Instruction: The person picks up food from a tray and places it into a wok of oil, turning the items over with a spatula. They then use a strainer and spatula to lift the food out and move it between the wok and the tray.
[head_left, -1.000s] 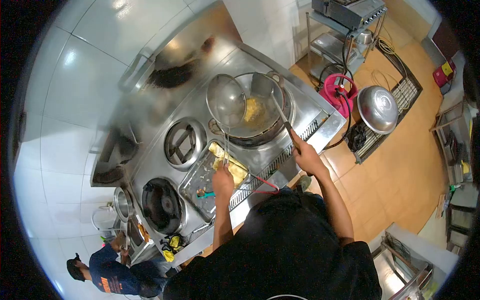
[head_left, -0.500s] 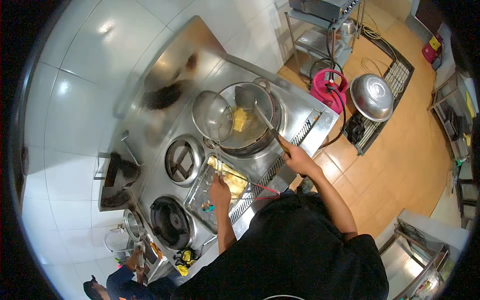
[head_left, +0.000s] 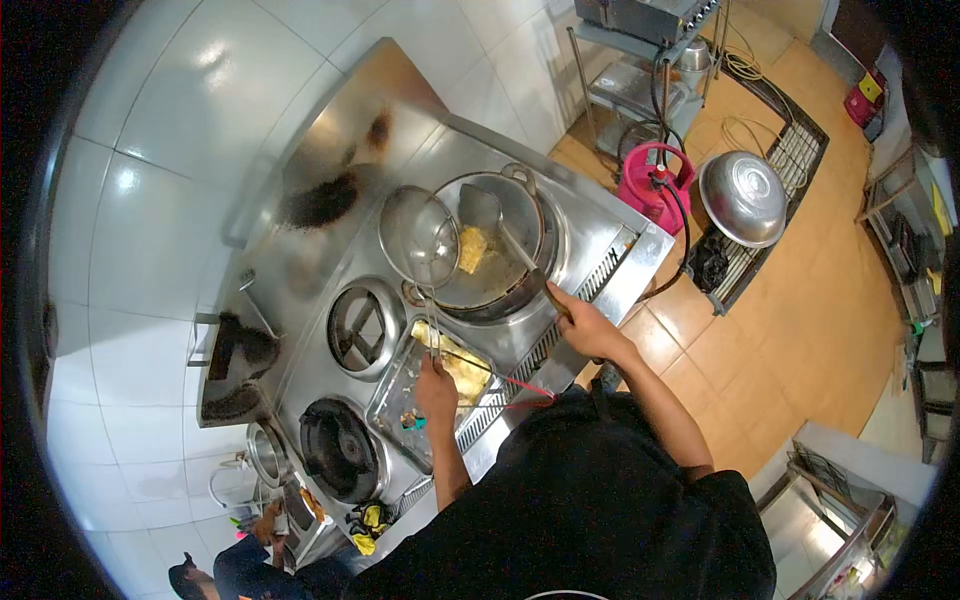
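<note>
My left hand (head_left: 437,388) is closed around the handle of a wire-mesh strainer (head_left: 418,238), whose bowl hangs at the left rim of a wok (head_left: 505,285). In my right hand (head_left: 588,325) is the handle of a spatula (head_left: 484,208), its wide blade inside the wok. A yellow fried piece (head_left: 472,248) lies in the wok beside the blade, partly near the strainer's edge. Beneath my left hand stands a rectangular tray (head_left: 385,418) holding yellow pieces (head_left: 462,372). Long thin tongs or sticks with a red end (head_left: 530,387) lie across the tray.
Two more burners, one an open ring (head_left: 366,328) and one dark (head_left: 342,450), sit left of the wok. A pink gas cylinder (head_left: 655,185) and an upturned metal basin (head_left: 743,198) stand right of the stove. Another person (head_left: 250,565) works at lower left.
The spatula blade and my right hand have shifted slightly left. The yellow piece in the wok sits a little further left and lower. Both hands keep their holds.
</note>
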